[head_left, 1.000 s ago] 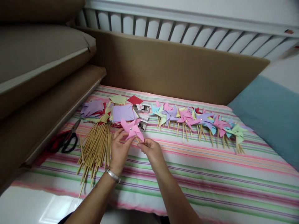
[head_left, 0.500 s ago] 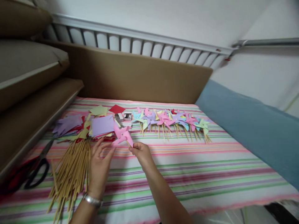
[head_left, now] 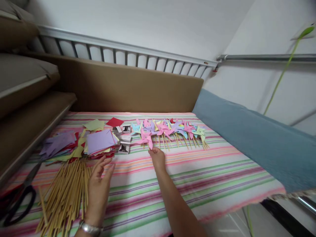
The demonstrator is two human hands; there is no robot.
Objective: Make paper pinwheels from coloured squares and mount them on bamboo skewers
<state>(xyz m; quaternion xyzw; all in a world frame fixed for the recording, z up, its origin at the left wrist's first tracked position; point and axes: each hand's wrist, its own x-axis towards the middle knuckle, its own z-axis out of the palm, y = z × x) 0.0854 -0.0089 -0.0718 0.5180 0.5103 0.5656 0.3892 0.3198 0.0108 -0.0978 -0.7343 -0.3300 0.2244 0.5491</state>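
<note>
A pink paper pinwheel (head_left: pixel 147 138) is held by its stick in my right hand (head_left: pixel 158 158), whose fingers pinch just below the blades. It is at the left end of a row of finished pinwheels (head_left: pixel 176 130) in pink, purple, blue, yellow and green, lying with their sticks toward me. My left hand (head_left: pixel 99 184) holds nothing; its fingers are apart and slightly curled. Beside it lies a heap of wooden sticks (head_left: pixel 66 191), and just beyond its fingertips is a stack of square paper sheets topped with purple (head_left: pixel 100 141).
Black-handled scissors (head_left: pixel 23 194) lie at the left near cut purple paper (head_left: pixel 58 143). Small open boxes (head_left: pixel 124 147) stand beside the paper stack. A striped cloth (head_left: pixel 209 184) covers the surface. Cardboard (head_left: pixel 128 89) stands at the back, a blue cover (head_left: pixel 234 125) at the right.
My right hand has carried the pink pinwheel away from my left hand, rightward to the row. The left hand stays near the sticks and paper. The view has shifted to the right.
</note>
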